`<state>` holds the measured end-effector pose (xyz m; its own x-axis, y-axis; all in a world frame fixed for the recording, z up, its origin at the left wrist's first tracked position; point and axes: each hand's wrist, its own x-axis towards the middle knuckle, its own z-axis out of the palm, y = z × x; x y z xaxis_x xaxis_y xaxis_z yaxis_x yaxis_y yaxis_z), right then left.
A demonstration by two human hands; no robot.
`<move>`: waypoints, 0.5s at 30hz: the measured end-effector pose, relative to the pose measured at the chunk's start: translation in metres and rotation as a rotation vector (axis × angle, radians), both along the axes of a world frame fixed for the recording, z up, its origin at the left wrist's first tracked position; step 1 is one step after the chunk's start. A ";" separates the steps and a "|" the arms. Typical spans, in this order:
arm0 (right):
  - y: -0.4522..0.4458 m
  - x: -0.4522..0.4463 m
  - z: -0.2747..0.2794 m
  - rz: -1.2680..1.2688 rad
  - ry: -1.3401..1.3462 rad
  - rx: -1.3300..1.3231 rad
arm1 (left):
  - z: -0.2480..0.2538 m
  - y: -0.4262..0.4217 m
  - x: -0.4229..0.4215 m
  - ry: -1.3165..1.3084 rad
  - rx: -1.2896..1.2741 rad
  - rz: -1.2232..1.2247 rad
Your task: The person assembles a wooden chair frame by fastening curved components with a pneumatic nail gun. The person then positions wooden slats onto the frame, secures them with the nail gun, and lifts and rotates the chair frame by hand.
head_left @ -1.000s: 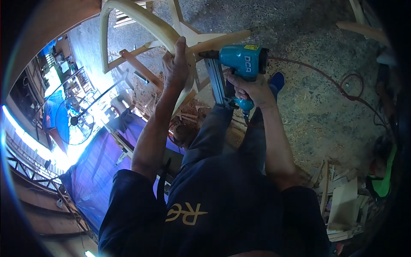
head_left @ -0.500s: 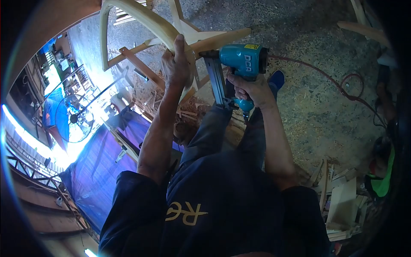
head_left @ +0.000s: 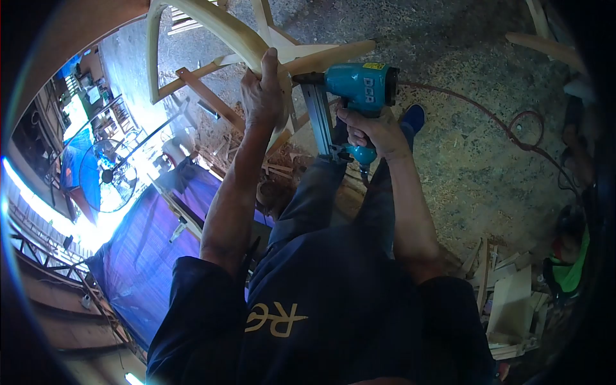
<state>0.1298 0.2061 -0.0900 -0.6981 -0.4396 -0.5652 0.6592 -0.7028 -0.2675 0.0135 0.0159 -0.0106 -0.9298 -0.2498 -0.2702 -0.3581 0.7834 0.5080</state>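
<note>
A: Hands?
B: Apart. Left hand (head_left: 262,96) clamped on the curved wooden frame (head_left: 224,32), thumb up along it. Right hand (head_left: 377,133) wrapped round the grip of the teal nailer (head_left: 359,83).
A: Frame position?
B: Upper left to upper center. Top is cut off by the edge; the left hand covers part of a joint.
A: Nailer nose on the wood?
B: Right beside the joint, pointing left. Contact: can't tell. Trigger finger is also hard to make out.
A: Markings?
B: "DCA" on the body, lettering turned sideways. Yellow label (head_left: 373,66) on it, print too small. Dark shirt (head_left: 333,308), lower center: gold letters, an "R" legible, its neighbor partly lost in the folds.
A: Further out?
B: Red hose (head_left: 478,106) runs right from behind the nailer, looped; its link to the tool is hidden. Blue shoe (head_left: 414,117) just right of the nailer. Scrap wood (head_left: 512,305) lower right. Green item (head_left: 568,276) at right edge, too dark to identify. Fan (head_left: 109,176) at left, washed out by glare. Purple-blue sheet (head_left: 147,250) below it.
</note>
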 end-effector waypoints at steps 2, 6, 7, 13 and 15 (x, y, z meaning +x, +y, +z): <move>0.000 -0.002 0.003 -0.008 -0.017 -0.005 | -0.004 -0.004 0.002 0.029 0.020 -0.051; 0.003 -0.003 0.002 0.014 -0.008 -0.025 | 0.002 0.003 -0.002 -0.070 0.109 0.132; 0.005 -0.004 0.005 0.019 -0.011 -0.023 | 0.003 0.003 -0.002 -0.062 0.096 0.114; 0.003 -0.005 0.006 0.018 -0.002 -0.025 | 0.001 -0.001 -0.002 -0.046 0.050 0.061; 0.003 -0.004 0.006 0.016 -0.004 -0.011 | 0.001 -0.002 -0.002 -0.049 0.053 0.060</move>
<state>0.1256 0.2088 -0.0837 -0.6890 -0.4565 -0.5629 0.6712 -0.6950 -0.2578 0.0116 0.0141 -0.0097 -0.8992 -0.2883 -0.3291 -0.4285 0.7322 0.5295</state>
